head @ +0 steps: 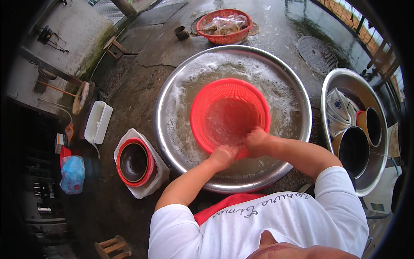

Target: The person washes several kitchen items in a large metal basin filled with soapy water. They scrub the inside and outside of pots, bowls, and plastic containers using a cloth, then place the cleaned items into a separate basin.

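A red plastic colander sits in murky, sudsy water inside a large round metal basin. Both of my hands are at the colander's near side. My left hand rests at its near rim, fingers pointing inward over the edge. To the right of it, my right hand reaches over the near right part of the rim, its fingers partly inside and blurred. Whether either hand grips the rim is hard to make out, as the fingertips are hidden by blur and water.
At the right, an oval metal tub holds bowls and dark pots. Beyond the basin stands a red basket with plastic film. Stacked basins, a white container and a wooden stool lie leftward.
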`<state>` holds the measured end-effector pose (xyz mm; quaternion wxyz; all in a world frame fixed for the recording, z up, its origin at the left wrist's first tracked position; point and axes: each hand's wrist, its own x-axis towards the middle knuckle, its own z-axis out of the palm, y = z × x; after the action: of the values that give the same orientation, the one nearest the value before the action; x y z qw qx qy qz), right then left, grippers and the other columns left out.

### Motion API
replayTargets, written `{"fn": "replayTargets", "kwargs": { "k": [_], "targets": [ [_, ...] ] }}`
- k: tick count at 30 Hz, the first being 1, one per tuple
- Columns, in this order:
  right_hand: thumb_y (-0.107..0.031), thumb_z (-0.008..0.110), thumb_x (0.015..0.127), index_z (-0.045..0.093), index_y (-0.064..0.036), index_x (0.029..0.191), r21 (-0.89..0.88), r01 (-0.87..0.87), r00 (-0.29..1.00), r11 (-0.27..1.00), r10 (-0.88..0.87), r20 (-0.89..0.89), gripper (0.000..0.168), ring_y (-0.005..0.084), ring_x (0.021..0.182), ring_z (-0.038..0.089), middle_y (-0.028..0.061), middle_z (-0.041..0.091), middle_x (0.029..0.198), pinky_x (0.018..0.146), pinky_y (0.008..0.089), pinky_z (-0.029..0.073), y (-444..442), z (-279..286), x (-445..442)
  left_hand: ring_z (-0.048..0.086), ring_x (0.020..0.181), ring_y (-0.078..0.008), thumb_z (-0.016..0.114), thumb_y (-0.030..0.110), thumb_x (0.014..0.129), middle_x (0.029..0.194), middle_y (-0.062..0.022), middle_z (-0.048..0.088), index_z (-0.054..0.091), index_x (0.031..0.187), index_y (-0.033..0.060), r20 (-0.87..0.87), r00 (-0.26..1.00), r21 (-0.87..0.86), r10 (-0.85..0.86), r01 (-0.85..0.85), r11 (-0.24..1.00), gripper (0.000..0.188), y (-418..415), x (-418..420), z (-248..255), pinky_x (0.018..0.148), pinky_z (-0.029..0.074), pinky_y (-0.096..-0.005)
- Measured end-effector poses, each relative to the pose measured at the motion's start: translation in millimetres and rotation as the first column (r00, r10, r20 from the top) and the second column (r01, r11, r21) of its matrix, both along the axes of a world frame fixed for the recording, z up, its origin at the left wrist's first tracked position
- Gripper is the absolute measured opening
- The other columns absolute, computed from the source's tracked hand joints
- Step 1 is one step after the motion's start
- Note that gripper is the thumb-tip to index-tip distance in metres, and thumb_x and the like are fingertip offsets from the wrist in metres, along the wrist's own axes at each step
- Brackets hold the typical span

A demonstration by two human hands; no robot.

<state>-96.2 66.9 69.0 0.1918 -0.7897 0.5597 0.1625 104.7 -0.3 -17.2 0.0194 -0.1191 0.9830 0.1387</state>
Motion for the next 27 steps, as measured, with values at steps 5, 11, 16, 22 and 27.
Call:
{"fn": "replayTargets", "kwargs": {
  "k": [5, 11, 16, 22, 27],
  "targets": [
    [-0.029, 0.057, 0.076, 0.071, -0.013, 0.093, -0.211, -0.191, 0.969, 0.959, 0.15, -0.195, 0.027, 0.0267, 0.105, 0.058, 0.0078, 0.067, 0.099, 0.098, 0.0433, 0.036, 20, -102, -52, 0.06, 0.091, -0.0319, 0.06, 0.014, 0.072, 0.092, -0.0112, 0.065, 0.066, 0.094, 0.0063, 0.151, 0.986, -0.256, 0.069, -0.029, 0.966, 0.024, -26, 14, -20, 0.095, 0.041, -0.0442],
    [-0.027, 0.06, 0.07, 0.072, -0.015, 0.076, -0.639, -0.022, 0.986, 0.769, -0.091, -0.143, 0.019, 0.0215, 0.101, 0.058, 0.0034, 0.068, 0.086, 0.098, 0.0418, 0.033, 33, -170, -55, 0.06, 0.101, -0.0276, 0.058, 0.017, 0.074, 0.096, -0.0103, 0.068, 0.07, 0.094, 0.008, 0.498, 0.867, -0.123, -0.025, 0.099, 0.987, 0.025, -13, 2, -29, 0.098, 0.036, -0.0435],
    [-0.027, 0.064, 0.074, 0.07, -0.013, 0.076, -0.04, -0.013, 0.997, 0.999, 0.016, 0.071, 0.015, 0.027, 0.081, 0.066, 0.0056, 0.069, 0.081, 0.077, 0.0432, 0.046, 27, -74, -46, 0.057, 0.108, -0.0231, 0.068, 0.024, 0.07, 0.103, -0.0048, 0.067, 0.068, 0.103, 0.0182, 0.457, 0.889, -0.063, -0.036, 0.073, 0.995, 0.034, -20, 1, 33, 0.096, 0.035, -0.0419],
    [-0.031, 0.066, 0.083, 0.07, -0.007, 0.086, 0.084, 0.554, 0.525, 0.828, -0.426, 0.737, 0.024, 0.0223, 0.069, 0.065, 0.0099, 0.066, 0.072, 0.063, 0.0388, 0.05, -9, 21, -44, 0.053, 0.112, -0.0359, 0.071, 0.016, 0.068, 0.117, -0.0192, 0.058, 0.056, 0.119, 0.0036, -0.348, 0.726, -0.1, 0.594, -0.658, 0.746, 0.055, -124, 44, 107, 0.099, 0.042, -0.0411],
    [-0.019, 0.065, 0.086, 0.065, -0.009, 0.083, 0.718, 0.416, -0.551, 0.557, -0.474, 0.687, 0.011, 0.0116, 0.058, 0.056, 0.0005, 0.06, 0.069, 0.057, 0.0276, 0.047, -27, 90, -44, 0.056, 0.115, -0.0311, 0.069, 0.015, 0.074, 0.125, -0.0218, 0.057, 0.049, 0.129, -0.0013, -0.284, 0.423, 0.236, 0.86, -0.839, 0.49, 0.062, -173, 169, 120, 0.099, 0.043, -0.0394]
  ]
}}
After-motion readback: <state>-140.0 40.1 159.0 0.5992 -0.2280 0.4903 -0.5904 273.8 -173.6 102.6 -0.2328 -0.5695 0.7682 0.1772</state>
